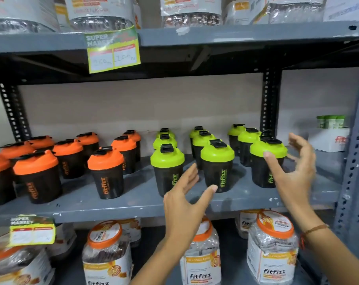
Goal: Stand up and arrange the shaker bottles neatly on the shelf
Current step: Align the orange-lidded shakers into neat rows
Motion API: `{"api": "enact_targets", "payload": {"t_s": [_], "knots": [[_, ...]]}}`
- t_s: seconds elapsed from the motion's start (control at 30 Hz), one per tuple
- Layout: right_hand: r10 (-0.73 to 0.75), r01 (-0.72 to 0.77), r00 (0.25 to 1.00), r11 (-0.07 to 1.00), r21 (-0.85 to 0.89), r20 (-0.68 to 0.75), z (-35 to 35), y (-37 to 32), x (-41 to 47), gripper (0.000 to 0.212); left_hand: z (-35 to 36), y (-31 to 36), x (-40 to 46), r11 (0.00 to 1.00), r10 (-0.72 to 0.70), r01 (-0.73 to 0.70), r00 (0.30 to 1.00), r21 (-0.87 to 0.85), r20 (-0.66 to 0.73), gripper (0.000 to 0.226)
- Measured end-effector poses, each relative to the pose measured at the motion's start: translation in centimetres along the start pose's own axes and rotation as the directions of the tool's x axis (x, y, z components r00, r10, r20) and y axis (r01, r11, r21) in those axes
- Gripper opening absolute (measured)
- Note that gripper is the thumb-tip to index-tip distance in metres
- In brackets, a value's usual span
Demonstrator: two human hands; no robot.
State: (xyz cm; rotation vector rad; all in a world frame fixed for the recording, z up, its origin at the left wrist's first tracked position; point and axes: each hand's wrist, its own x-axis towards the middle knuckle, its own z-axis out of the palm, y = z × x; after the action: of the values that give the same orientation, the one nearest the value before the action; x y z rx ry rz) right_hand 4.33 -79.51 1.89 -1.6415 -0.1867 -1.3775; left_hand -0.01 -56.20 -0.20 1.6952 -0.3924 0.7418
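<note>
Black shaker bottles stand upright in rows on the grey middle shelf [133,200]. Several orange-lidded ones [106,171] fill the left half, several green-lidded ones [167,167] the right half. My left hand [184,200] hovers open in front of the shelf edge, between two front green-lidded bottles, its thumb tip near the middle one [217,165]. My right hand [295,171] is open with fingers spread around the rightmost front green-lidded bottle [264,161], the thumb at its lid rim; it holds nothing.
A price tag [112,50] hangs from the upper shelf. Clear tubs with orange lids [271,249] stand on the shelf below. A white box [328,138] with small green containers sits at the far right. A perforated steel upright [355,161] bounds the right side.
</note>
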Motion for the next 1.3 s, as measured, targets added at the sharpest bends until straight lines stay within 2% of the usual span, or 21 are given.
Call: {"api": "enact_targets", "payload": {"t_s": [0.1,0.23,0.37,0.43,0.5,0.57,0.63,0.67,0.73,0.8,0.87,0.93,1.03,1.17,1.3], "knots": [[-0.170,0.171,0.985,0.981,0.088,-0.020,2.8,-4.4,-1.0,0.057,-3.6,1.2,-0.2,0.990,0.122,-0.131,0.977,-0.043,-0.174,0.053],[-0.309,0.290,0.949,0.935,0.203,0.070,7.0,-10.1,-4.1,0.044,-9.6,0.6,1.4,0.984,0.103,-0.150,0.921,-0.099,-0.375,0.048],[-0.317,0.217,0.907,0.915,0.340,0.275,12.0,-14.7,-8.6,0.043,-16.4,-1.0,2.3,0.990,0.087,-0.130,0.854,-0.049,-0.512,0.050],[-0.272,0.115,0.851,0.931,0.346,0.449,15.1,-16.1,-10.9,0.057,-20.3,-2.3,2.7,0.991,0.126,-0.122,0.809,0.046,-0.574,0.053],[-0.177,0.003,0.779,0.961,0.278,0.601,18.3,-16.7,-12.9,0.079,-24.5,-4.0,3.3,0.988,0.131,-0.052,0.788,0.147,-0.602,0.061],[-0.026,-0.105,0.730,0.983,0.150,0.683,21.3,-16.9,-14.2,0.101,-28.5,-6.1,4.0,0.958,0.044,0.125,0.824,0.257,-0.565,0.077],[0.131,-0.200,0.692,0.980,0.015,0.710,23.8,-16.9,-14.6,0.114,-31.6,-8.2,4.6,0.872,-0.140,0.344,0.857,0.349,-0.496,0.095],[0.192,-0.232,0.675,0.972,-0.042,0.712,24.9,-16.8,-14.7,0.117,-33.0,-9.2,5.0,0.825,-0.240,0.427,0.857,0.369,-0.456,0.102],[0.271,-0.296,0.652,0.951,-0.092,0.708,26.5,-16.5,-14.7,0.114,-35.3,-10.8,5.8,0.773,-0.382,0.498,0.860,0.393,-0.339,0.112],[0.333,-0.359,0.630,0.926,-0.118,0.702,27.4,-15.9,-14.7,0.099,-37.2,-12.2,7.1,0.778,-0.427,0.484,0.875,0.401,-0.228,0.113],[0.356,-0.352,0.595,0.921,-0.165,0.721,27.8,-15.6,-14.6,0.084,-38.5,-13.3,8.5,0.813,-0.426,0.459,0.888,0.359,-0.171,0.102],[0.358,-0.345,0.580,0.922,-0.177,0.732,28.0,-15.5,-14.7,0.084,-39.2,-13.9,9.5,0.842,-0.425,0.440,0.898,0.313,-0.117,0.091],[0.372,-0.375,0.588,0.912,-0.165,0.718,28.0,-15.7,-14.9,0.085,-39.4,-14.8,10.2,0.856,-0.430,0.416,0.902,0.305,-0.024,0.086],[0.379,-0.383,0.608,0.910,-0.160,0.698,28.1,-15.2,-15.1,0.075,-39.1,-14.4,9.9,0.857,-0.400,0.387,0.916,0.340,-0.033,0.094],[0.385,-0.384,0.634,0.910,-0.159,0.670,27.8,-15.1,-15.0,0.076,-38.8,-13.7,9.5,0.847,-0.375,0.364,0.926,0.388,-0.050,0.083]]}}
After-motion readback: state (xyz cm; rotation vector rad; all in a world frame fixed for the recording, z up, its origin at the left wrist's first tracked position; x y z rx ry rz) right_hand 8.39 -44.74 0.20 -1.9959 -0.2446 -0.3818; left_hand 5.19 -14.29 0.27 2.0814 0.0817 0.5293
